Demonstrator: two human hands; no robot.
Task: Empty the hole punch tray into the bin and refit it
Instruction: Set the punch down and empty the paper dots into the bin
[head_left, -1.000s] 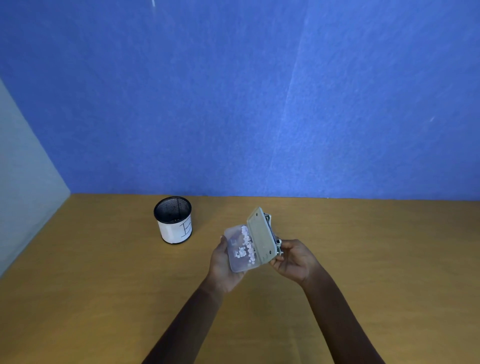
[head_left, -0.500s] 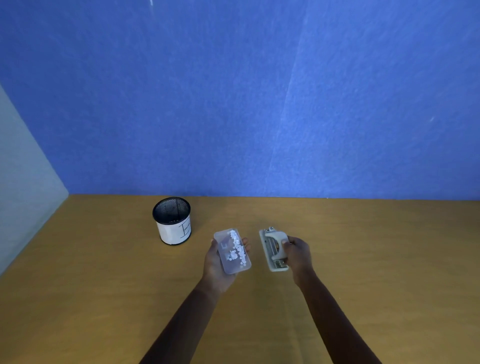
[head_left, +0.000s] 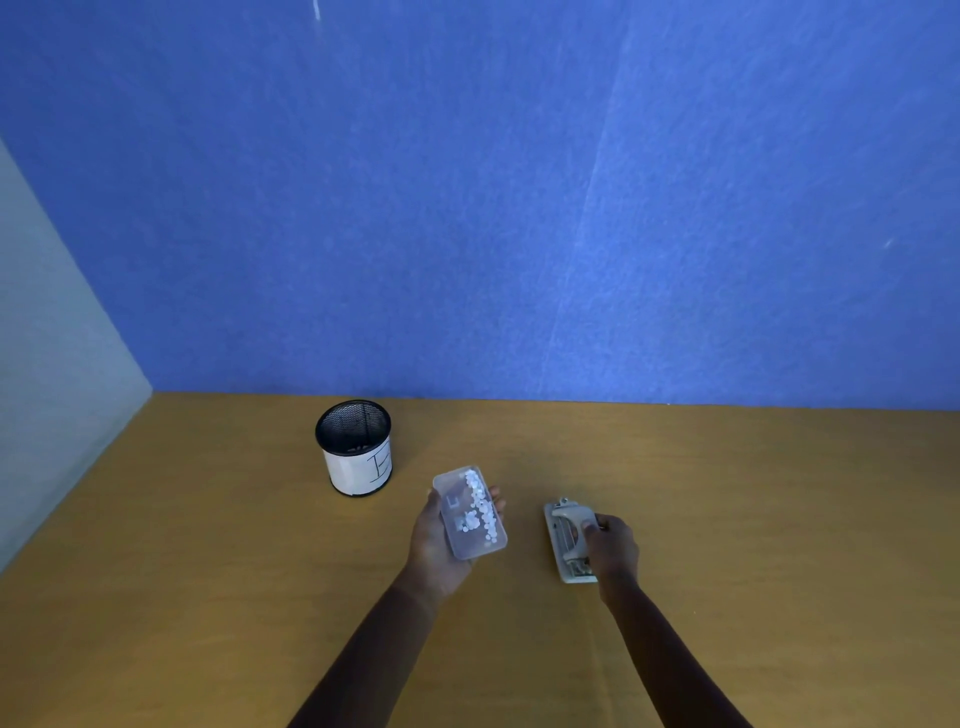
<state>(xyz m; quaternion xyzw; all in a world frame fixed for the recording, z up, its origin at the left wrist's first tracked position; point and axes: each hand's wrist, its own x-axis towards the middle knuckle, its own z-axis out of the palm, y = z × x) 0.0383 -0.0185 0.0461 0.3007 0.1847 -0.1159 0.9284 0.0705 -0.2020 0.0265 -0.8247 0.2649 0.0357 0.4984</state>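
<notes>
The clear plastic tray (head_left: 469, 513) lies face up in my left hand (head_left: 435, 540), with several small white paper dots along its right side. It is held level, a little above the wooden table (head_left: 208, 597). The grey hole punch (head_left: 567, 540) rests upright on the table to the right, and my right hand (head_left: 612, 548) grips its lever from the right side. A black mesh bin (head_left: 354, 448) with a white paper label stands on the table behind and to the left of the tray, apart from both hands.
A blue felt partition (head_left: 519, 208) rises along the table's far edge. A pale grey side panel (head_left: 47, 338) closes off the left. The bin is the only other object on the table.
The tray has come off the punch base. My right hand turned the punch upright and set it down on the table further right, while my left hand kept the tray near the middle.
</notes>
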